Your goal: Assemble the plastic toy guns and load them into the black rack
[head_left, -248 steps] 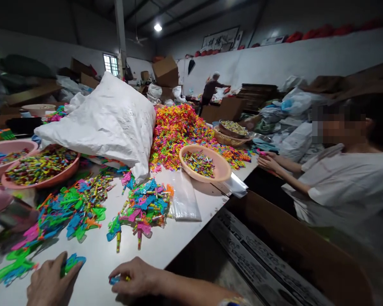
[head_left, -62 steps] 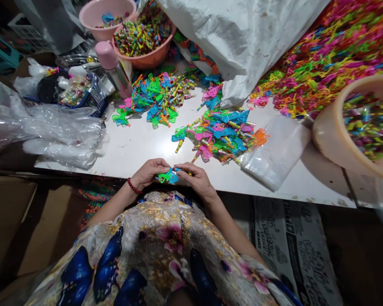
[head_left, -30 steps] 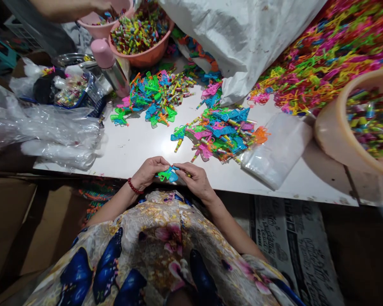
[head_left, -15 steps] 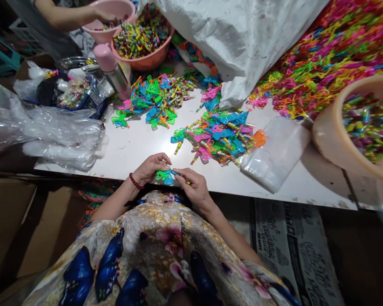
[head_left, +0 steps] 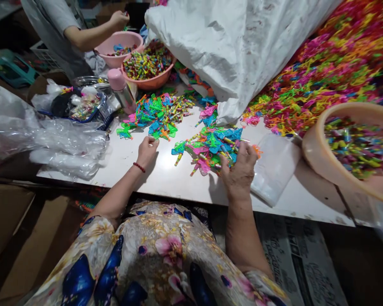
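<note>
Right hand [head_left: 240, 169] spread on the near toy pile [head_left: 210, 146]; left hand [head_left: 147, 148] loosely curled, empty; both piles remain unsorted.

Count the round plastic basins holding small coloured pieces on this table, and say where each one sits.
3. A pink basin at the far left by a co-worker's hand, an orange basin right beside it, and a peach basin at the right edge. Others may be hidden behind the white sack.

white table [head_left: 166, 180], cardboard boxes [head_left: 6, 212] below
</note>
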Demonstrator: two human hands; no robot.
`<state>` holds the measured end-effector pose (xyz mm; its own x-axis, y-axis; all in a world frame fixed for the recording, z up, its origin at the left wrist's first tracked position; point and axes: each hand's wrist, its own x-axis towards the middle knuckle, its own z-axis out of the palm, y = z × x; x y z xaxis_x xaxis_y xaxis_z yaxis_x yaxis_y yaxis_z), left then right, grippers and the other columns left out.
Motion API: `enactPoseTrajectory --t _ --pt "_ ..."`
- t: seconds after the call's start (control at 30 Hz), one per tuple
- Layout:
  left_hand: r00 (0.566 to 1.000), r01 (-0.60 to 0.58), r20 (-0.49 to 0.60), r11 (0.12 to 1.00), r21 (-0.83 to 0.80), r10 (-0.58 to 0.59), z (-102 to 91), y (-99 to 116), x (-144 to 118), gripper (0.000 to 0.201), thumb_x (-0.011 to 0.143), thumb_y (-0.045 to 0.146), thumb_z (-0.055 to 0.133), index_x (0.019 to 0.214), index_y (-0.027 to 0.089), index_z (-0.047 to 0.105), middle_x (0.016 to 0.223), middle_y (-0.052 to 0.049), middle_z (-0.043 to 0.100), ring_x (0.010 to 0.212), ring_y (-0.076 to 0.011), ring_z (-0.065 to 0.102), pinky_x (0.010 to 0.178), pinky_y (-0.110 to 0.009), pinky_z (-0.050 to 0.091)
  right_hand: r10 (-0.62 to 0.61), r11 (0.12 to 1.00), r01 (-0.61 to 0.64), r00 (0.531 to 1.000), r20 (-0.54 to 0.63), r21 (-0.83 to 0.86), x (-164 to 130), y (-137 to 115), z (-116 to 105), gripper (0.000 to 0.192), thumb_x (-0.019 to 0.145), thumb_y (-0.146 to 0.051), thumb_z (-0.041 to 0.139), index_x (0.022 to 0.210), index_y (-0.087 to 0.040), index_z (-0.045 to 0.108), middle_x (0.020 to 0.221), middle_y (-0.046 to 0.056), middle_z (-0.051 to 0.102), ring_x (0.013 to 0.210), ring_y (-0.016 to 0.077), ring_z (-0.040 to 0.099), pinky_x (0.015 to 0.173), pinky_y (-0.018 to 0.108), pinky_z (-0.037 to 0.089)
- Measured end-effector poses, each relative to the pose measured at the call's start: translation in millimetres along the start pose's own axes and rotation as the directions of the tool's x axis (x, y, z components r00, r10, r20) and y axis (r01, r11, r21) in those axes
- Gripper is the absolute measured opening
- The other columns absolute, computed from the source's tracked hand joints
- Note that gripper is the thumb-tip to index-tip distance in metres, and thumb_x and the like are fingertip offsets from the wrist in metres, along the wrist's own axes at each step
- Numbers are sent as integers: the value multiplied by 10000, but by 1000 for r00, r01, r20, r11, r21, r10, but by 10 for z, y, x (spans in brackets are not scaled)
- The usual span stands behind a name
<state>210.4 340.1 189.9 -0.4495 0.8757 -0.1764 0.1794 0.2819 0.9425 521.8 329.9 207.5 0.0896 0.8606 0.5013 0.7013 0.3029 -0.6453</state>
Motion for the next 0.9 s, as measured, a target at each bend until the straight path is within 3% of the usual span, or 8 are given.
enactPoseTrajectory --t 0.07,0.17,0.27,0.33,0.43,0.57,0.73,0.9 --pt "979 -84 -167 976 202 119 17 39 216 320 790 375 779 834 211 507 1011 -78 560 1025 -247 508 845 -338 376 -34 999 35 999 15 -25 -51 -50 54 535 944 -450 559 1392 -157 545 1357 218 510 1305 341 493 1039 528 476" --pt "967 -63 -218 951 303 133 72 82 454 401 718 356 834 768 205 466 1082 -133 534 1090 -315 493 852 -378 348 -39 972 -17 972 230 234 -335 -286 242 379 990 -425 475 1257 -205 630 1162 161 630 1083 279 623 916 451 547" --pt "981 -2 -183 952 306 61 102 69 565 404 651 225 850 694 201 449 1011 -124 547 1016 -283 515 796 -355 336 -12 879 -238 855 519 412 -659 -525 436 357 988 -437 484 1227 -218 635 989 90 700 821 205 673 757 355 565" --pt "989 18 -146 954 301 27 85 21 557 364 650 152 811 661 200 450 864 -71 555 920 -231 525 751 -330 336 2 845 -326 794 608 423 -796 -604 514 326 967 -445 519 1158 -219 655 942 63 711 796 188 673 739 326 547" --pt "995 53 -97 970 237 -30 2 -82 408 280 680 131 749 705 200 479 681 13 512 717 -154 514 662 -284 350 33 840 -364 774 632 403 -852 -605 547 272 928 -478 570 939 -222 658 862 30 694 785 175 639 733 305 511" --pt "980 188 91 968 -164 -175 -154 -185 31 354 626 177 793 873 207 542 636 62 527 525 -87 464 532 -228 346 95 783 -466 744 662 412 -784 -574 533 388 922 -591 537 826 -225 622 695 -3 589 669 153 554 634 280 463" --pt "940 295 288 857 -423 -181 -313 -197 -426 387 562 287 901 778 173 601 679 28 593 511 -59 479 474 -203 382 146 641 -590 722 677 491 -727 -651 520 516 934 -691 442 899 -223 656 768 20 611 638 138 553 565 262 454" --pt "920 348 345 790 -504 -185 -381 -118 -699 388 546 307 945 726 150 639 694 3 650 619 -103 592 595 -244 549 121 572 -615 718 686 543 -687 -726 422 390 864 -592 657 896 -207 707 786 10 656 613 112 556 605 260 482"
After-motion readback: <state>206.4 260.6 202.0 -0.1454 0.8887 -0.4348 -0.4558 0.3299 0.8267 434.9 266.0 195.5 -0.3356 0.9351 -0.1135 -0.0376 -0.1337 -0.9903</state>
